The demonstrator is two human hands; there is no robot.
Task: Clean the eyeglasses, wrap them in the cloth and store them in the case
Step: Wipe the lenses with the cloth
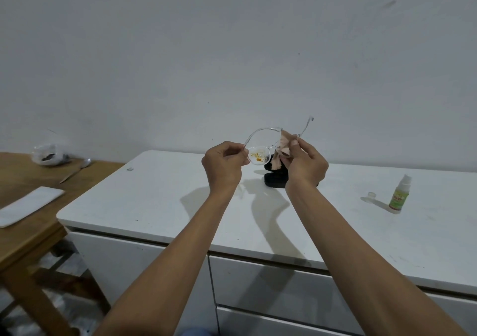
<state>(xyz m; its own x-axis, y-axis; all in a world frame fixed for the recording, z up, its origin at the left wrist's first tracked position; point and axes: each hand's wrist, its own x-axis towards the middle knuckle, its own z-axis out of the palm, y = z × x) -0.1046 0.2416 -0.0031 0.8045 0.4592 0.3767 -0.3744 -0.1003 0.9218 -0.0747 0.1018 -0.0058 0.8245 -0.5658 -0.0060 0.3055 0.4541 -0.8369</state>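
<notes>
Hovering above the white cabinet (160, 206), the clear eyeglasses (258, 156) are showing orange smears on one lens; the left hand (223, 164) is pinching their end, the right hand (304, 161) pressing the beige cloth (284, 146) on the other lens, black case (276, 178) lying below.

The case (276, 178) sits on the tabletop (160, 201) near its back edge. Above the case, the eyeglasses (258, 156) are held up between the left hand (223, 164) and the right hand (305, 162), the cloth (282, 148) pressed on the lens nearer the right hand. Right of the case, well apart, stands a spray bottle (399, 193), its cap (371, 195) just left of it. Left of the case, beyond the tabletop's end, a wooden table (25, 232) carries a bag (49, 153) and a folded sheet (28, 204).
</notes>
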